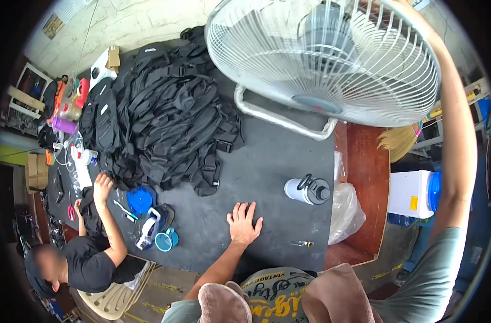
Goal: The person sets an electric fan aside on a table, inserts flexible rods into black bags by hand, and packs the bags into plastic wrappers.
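My left hand [246,224] lies flat on the dark grey tabletop [267,167], fingers spread, with nothing in it. My right arm stretches far up along the right side of a large fan [315,67]. The fan has a round wire grille and a pale tubular stand resting on the table. My right hand [388,9] is at the fan's far upper side, partly behind the grille; its fingers are mostly hidden. A white bottle [302,191] with a black lid stands right of my left hand. Nearer me lies a small clear-and-yellow item [302,244].
Black bags [170,124] are heaped at the back left. A teal mug [167,240] and a blue round item [141,199] stand left of my hand. A co-worker [89,258] sits at the left edge. A plastic bag [346,212] and a broom [398,141] are right.
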Motion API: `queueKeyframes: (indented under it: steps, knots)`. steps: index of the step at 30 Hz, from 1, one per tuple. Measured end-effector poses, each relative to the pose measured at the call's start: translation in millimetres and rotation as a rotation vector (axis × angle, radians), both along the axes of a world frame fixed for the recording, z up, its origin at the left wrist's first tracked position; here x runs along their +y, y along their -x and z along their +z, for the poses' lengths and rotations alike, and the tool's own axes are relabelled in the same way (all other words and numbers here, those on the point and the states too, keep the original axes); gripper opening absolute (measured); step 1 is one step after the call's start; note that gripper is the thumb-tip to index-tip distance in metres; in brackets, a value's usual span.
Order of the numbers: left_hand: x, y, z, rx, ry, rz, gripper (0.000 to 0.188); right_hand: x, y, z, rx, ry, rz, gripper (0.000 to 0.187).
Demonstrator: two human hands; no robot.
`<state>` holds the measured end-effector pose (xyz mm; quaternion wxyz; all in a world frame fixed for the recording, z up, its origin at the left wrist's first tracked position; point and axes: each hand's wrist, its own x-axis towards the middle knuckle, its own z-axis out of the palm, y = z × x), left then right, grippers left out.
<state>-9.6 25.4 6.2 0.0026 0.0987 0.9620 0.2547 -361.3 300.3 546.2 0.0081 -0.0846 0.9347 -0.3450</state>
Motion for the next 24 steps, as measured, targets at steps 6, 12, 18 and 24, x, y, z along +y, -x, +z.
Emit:
queueKeyframes:
  steps: [6, 12, 18, 24]
  knots:
    - [-70.5, 51.4, 34.3, 0.431, -0.405, 0.385, 0.016, -42.2, -30.7, -26.1, -0.134, 0.129, 0.254, 0.03]
    - [-151.1, 212.7, 373.4, 1.118, -0.614, 0.163, 0.01, -31.7, -50.9, -54.1, -0.03, 0.155, 0.408, 0.023]
    - [-126.0, 343.1, 512.6, 0.044, -0.195, -0.566, 0.031, -71.0, -102.2, -69.9, 0.1, 0.105, 0.366, 0.019]
    - [-48.2, 396.3, 419.1, -0.287, 0.1, -0.84, 0.041, -77.7, -132.4, -75.4, 0.114, 0.073, 0.257, 0.016]
